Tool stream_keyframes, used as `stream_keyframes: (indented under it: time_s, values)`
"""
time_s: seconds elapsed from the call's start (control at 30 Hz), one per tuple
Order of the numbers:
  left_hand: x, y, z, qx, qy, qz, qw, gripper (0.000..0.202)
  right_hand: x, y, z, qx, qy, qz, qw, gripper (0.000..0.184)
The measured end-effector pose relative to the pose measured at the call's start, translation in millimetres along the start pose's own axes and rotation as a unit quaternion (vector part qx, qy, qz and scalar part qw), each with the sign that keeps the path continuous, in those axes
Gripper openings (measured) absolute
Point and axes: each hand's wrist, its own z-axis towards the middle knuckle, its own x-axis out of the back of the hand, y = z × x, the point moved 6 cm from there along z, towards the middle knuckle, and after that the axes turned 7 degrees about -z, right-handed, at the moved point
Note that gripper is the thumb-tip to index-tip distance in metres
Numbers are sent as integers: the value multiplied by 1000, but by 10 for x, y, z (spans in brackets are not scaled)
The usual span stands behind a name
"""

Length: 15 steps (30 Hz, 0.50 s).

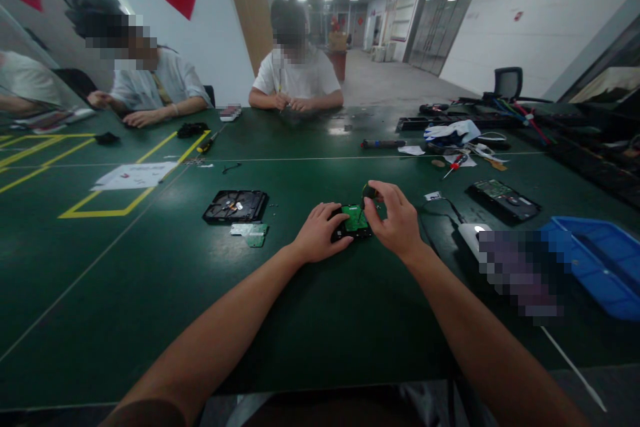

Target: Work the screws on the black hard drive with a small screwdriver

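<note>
In the middle of the green table lies a hard drive with its green circuit board (354,217) facing up. My left hand (320,230) grips the drive's left side, fingers over the far edge and thumb near the front edge. A small screwdriver (368,192) with a dark and yellow handle is pinched in my right hand (397,220). It stands nearly upright, its tip down at the board; whether it sits in a screw is too small to tell. To the left are another hard drive (236,205) and loose circuit boards (255,235), with tiny screws (273,205) beside them.
At right are another hard drive (504,200), a white device with a cable (470,235) and a blue tray (595,267). Farther back lie a red screwdriver (455,165), gloves (453,132) and a dark rod-shaped tool (383,144). People sit across the table.
</note>
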Motion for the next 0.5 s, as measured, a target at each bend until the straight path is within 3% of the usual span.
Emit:
stream_keyframes:
  time_s: [0.5]
  values:
    - [-6,-6,-4,2,-6,-5,1000,57,-18,-7,-8,-10,-6,17,1000,43]
